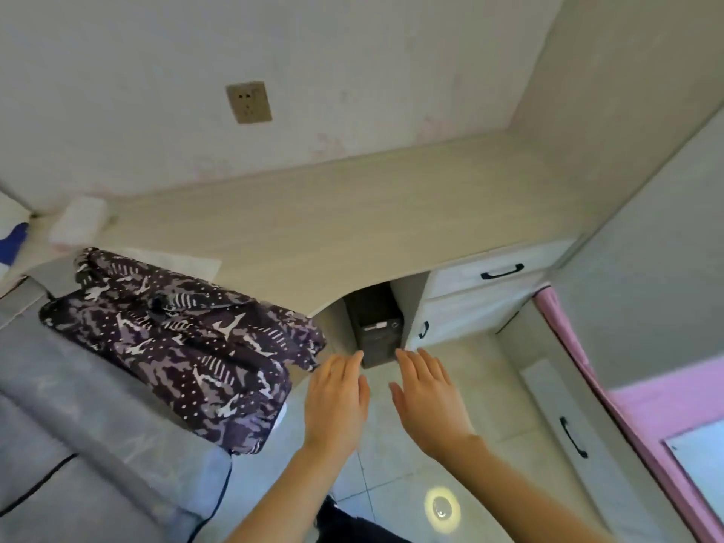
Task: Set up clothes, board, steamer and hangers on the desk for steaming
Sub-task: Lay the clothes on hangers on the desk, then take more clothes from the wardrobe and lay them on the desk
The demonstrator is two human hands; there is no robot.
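Note:
A dark purple patterned garment (176,342) lies in a heap at the left, partly on the pale wooden desk (352,229) and partly on a grey padded surface (78,425). My left hand (337,401) hovers flat, palm down, just right of the garment's edge and apart from it. My right hand (431,401) is beside it, also flat with fingers together and nothing in it. Both hands hang over the floor in front of the desk. No steamer or hangers are in view.
A wall socket (248,102) sits above the desk. A black computer tower (376,327) stands under the desk, drawers (501,270) to its right. A white packet (78,225) lies at the desk's back left. Pink fabric (627,405) hangs at the right.

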